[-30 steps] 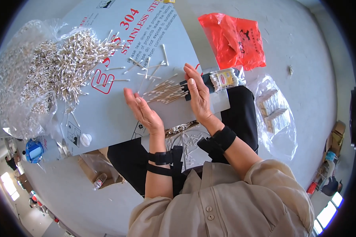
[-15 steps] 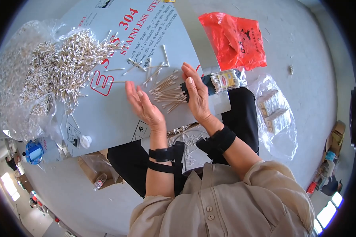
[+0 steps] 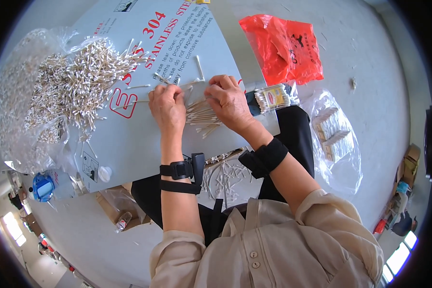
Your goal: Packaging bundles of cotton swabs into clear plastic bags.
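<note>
Hands palm-down on the grey tabletop, a small swab bundle between them. Left hand presses its curled fingers against the bundle's left end; right hand covers the right end, fingers bent over the swabs, closed on them. Loose swabs lie just beyond. Big swab pile sits on clear plastic far left. Packed swab box just right of the right hand. Red bag further back.

Beige button-front shirt with sleeves rolled to the elbows, a black strap with buckle on the left wrist, a black band on the right wrist, dark trousers.
</note>
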{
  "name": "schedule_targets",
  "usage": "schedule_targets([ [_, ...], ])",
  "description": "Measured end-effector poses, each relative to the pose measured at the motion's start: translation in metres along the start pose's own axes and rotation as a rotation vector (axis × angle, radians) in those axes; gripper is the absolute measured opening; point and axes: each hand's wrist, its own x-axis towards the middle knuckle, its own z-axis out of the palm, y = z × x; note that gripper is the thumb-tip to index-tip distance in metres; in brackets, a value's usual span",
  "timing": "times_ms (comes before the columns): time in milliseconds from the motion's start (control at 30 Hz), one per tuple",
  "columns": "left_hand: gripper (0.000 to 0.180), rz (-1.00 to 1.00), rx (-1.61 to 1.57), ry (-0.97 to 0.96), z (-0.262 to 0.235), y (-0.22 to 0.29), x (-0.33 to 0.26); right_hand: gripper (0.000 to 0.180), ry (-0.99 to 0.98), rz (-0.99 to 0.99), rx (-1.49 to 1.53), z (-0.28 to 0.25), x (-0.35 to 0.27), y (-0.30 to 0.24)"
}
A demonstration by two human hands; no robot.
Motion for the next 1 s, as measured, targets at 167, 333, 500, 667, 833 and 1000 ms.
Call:
schedule_targets([
  [167, 0.011, 0.125, -0.029, -0.064, -0.005, 0.008, -0.008, 0.015, -0.010, -0.038, 0.021, -0.001, -0.005, 0.001],
  [333, 0.011, 0.118, -0.028, -0.064, -0.006, 0.008, -0.010, 0.014, -0.054, 0.022, -0.117, -0.002, 0.017, 0.001],
  [500, 0.013, 0.139, -0.048, -0.053, -0.005, 0.004, -0.012, 0.013, -0.149, -0.022, -0.191, -0.002, 0.035, 0.007],
  [667, 0.016, 0.226, -0.010, -0.075, -0.007, 0.013, -0.019, 0.016, 0.046, 0.058, -0.016, -0.008, 0.048, 0.006],
  [833, 0.061, 0.312, 0.331, -0.122, 0.002, 0.040, -0.060, 0.017, 0.169, 0.262, 0.369, -0.011, 0.009, 0.003],
  [1000, 0.093, 0.121, 0.280, -0.272, 0.011, 0.053, -0.082, 0.022, 0.302, 0.415, 0.735, -0.008, -0.045, -0.012],
])
